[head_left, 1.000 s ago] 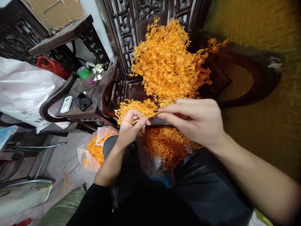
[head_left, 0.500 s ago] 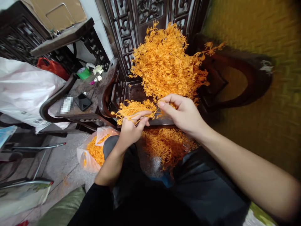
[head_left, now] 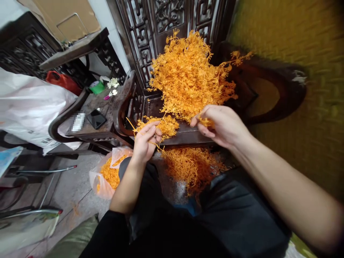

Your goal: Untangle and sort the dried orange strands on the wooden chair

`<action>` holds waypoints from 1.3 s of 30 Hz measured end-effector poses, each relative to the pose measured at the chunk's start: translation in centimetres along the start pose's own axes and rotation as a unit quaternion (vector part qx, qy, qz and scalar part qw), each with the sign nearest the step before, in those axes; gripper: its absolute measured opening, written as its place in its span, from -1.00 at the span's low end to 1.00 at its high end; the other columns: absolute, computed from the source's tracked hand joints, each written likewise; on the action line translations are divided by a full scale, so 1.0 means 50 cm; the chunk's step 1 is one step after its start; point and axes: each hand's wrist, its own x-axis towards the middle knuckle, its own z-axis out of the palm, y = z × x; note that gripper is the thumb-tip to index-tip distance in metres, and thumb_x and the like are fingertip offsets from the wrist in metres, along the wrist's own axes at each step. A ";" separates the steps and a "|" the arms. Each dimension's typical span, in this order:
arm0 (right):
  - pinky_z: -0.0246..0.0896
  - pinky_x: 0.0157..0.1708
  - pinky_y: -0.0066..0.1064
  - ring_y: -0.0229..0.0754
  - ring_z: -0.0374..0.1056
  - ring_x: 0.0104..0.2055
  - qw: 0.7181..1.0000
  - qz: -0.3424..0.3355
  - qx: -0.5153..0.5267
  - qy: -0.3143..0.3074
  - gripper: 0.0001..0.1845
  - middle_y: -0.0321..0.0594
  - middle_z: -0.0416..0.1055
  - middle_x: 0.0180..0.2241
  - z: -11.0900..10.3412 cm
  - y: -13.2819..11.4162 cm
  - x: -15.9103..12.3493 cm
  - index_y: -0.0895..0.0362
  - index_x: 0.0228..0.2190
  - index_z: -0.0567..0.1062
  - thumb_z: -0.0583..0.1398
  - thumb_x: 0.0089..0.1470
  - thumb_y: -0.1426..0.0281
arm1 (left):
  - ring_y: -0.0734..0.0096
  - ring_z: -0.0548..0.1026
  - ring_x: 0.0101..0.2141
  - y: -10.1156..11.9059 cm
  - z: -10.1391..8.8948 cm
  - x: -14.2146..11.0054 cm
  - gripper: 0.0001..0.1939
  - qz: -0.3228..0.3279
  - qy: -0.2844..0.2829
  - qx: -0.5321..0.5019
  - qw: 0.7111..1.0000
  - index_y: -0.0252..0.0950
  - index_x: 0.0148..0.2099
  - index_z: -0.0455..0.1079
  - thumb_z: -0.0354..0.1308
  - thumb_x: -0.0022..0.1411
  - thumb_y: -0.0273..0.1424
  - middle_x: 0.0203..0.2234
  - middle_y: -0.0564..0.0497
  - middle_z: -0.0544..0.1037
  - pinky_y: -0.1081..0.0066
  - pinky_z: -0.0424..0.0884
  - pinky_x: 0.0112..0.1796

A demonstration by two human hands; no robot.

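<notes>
My left hand [head_left: 145, 141] is closed on a thin, branching orange stem [head_left: 130, 123], whose ends stick out on both sides of the fingers. Curled around small orange sprig pieces [head_left: 206, 122], my right hand [head_left: 223, 125] is apart from the left, over the front of the dark wooden chair seat [head_left: 185, 137]. A large heap of dyed orange sprigs [head_left: 190, 75] rests on the seat against the carved back. Just behind my left fingers lies a smaller orange pile [head_left: 170, 127].
Bare orange stems [head_left: 188, 165] are heaped below the seat, between my knees. A pinkish plastic bag [head_left: 100, 188] of orange pieces stands on the floor at left. On the side table are a phone [head_left: 96, 119] and green tape [head_left: 97, 87]. A curved chair arm [head_left: 291, 84] is at right.
My hands have moved apart: the right drew back to the right with orange pieces in its fingers, and the left shifted slightly left, still holding a stem.
</notes>
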 end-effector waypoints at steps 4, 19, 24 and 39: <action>-0.29 -0.77 -0.51 -0.40 0.06 -0.73 0.992 0.109 -0.025 -0.063 -0.70 -0.31 0.41 -0.59 0.015 0.043 0.009 0.14 -0.30 0.55 0.18 -0.16 0.54 | 0.59 0.43 -0.55 -0.005 0.007 0.003 -0.75 0.010 0.005 -0.018 1.000 -0.34 -0.10 0.59 0.37 0.18 -0.35 -0.51 0.03 0.56 0.52 0.33 -0.46; 0.26 -0.17 -0.30 -0.14 0.42 -0.26 0.876 -0.271 -0.385 -0.102 -0.72 -0.14 0.55 -0.35 0.063 0.073 -0.014 0.16 -0.34 0.66 0.18 0.30 0.35 | 0.49 0.50 -0.42 -0.040 0.034 -0.015 -0.62 0.050 0.053 0.120 0.990 -0.23 -0.06 0.61 0.41 0.16 -0.11 -0.34 0.00 0.61 0.50 0.35 -0.42; 0.21 -0.13 -0.28 -0.08 0.43 -0.20 0.816 -0.263 -0.486 -0.168 -0.71 -0.05 0.57 -0.24 0.077 0.094 -0.023 0.18 -0.36 0.60 0.12 0.34 0.41 | 0.41 0.52 -0.30 -0.055 0.030 -0.007 -0.65 0.076 0.071 0.142 0.984 -0.31 -0.30 0.62 0.47 0.08 -0.11 -0.34 -0.02 0.62 0.42 0.43 -0.21; 0.10 -0.35 -0.34 -0.15 0.39 -0.42 0.820 -0.181 -0.517 -0.168 -0.71 -0.16 0.54 -0.47 0.050 0.067 -0.013 0.14 -0.47 0.59 0.21 0.28 0.32 | 0.53 0.47 -0.43 -0.011 0.022 -0.018 -0.62 -0.146 -0.039 0.099 0.984 -0.34 -0.25 0.61 0.55 -0.04 -0.21 -0.38 -0.02 0.58 0.52 0.35 -0.43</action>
